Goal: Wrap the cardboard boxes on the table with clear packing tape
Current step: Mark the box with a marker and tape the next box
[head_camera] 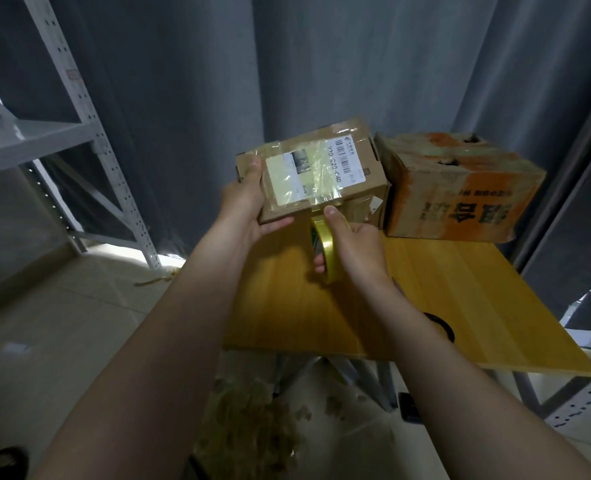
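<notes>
The left hand (249,206) grips the left end of the small cardboard box (356,152), with the thumb laid on top and the fingers curled under the near bottom edge. The right hand (356,244) is wrapped around a yellowish roll of tape (325,252). Its fingers pass through the core and its thumb presses down at the box's near edge, right where the roll meets the cardboard. A glossy strip of clear tape (322,178) runs from that thumb up across the white shipping label (304,174) on the box's top face.

The box sits between the two hands, tilted toward the person. It may be resting on the far corner of the table, but the hands hide its underside.

Just beyond the right hand, touching or nearly touching the small box, stands a larger worn carton (460,188) with orange print. Under the right forearm lies the yellow wooden table (477,299), and a black ring-shaped thing (441,325) peeks out from behind that forearm.

Left of the left arm stands a grey metal rack (79,133). A grey curtain (322,64) hangs behind both boxes. Crumpled tape scraps (252,431) litter the tiled floor between the forearms.
</notes>
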The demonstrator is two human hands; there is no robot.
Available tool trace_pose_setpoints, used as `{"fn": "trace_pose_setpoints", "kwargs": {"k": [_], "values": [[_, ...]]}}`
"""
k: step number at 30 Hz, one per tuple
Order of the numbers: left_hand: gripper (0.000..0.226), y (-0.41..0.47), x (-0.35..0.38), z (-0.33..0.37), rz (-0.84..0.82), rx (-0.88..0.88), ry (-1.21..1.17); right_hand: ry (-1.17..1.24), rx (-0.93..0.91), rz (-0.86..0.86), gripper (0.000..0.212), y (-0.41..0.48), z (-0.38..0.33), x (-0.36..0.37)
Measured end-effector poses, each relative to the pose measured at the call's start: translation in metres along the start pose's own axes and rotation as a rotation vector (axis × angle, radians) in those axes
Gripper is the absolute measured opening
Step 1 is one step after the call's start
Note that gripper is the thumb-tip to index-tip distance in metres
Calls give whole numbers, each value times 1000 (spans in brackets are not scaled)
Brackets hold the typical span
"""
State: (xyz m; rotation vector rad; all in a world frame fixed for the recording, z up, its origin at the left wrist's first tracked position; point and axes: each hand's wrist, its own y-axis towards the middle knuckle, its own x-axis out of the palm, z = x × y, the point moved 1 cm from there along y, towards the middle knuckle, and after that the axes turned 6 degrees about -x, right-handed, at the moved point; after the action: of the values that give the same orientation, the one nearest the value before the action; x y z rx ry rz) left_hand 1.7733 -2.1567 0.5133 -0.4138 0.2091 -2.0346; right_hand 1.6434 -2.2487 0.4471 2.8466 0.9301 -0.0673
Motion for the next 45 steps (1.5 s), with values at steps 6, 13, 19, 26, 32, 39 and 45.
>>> {"fn": "trace_pose_setpoints", "kwargs": {"k": [6, 13, 19, 26, 32, 39, 45], "values": [[33, 8, -3, -4, -24, -74, -5, 21, -28, 52, 46, -2, -4, -2], [34, 17, -5, -11, -78, -96, 25, 25, -78, 85, 47, -4, -11, -3], [43, 19, -7, -16, -233, -127, 75, 26, -141, 123, 46, -6, -15, -4], [32, 18, -14, -26, -384, 106, 170, 69, -62, 86, 48, -2, -18, -11], [71, 26, -17, -36, -372, 238, 189, 102, -28, 88, 53, 4, -22, -18], [42, 31, -12, -42, -246, 273, 105, 131, -26, 37, 55, 6, -23, -15], [25, 29, -9, -38, -97, 202, -97, 190, -140, -85, 30, -1, -24, -13]]}}
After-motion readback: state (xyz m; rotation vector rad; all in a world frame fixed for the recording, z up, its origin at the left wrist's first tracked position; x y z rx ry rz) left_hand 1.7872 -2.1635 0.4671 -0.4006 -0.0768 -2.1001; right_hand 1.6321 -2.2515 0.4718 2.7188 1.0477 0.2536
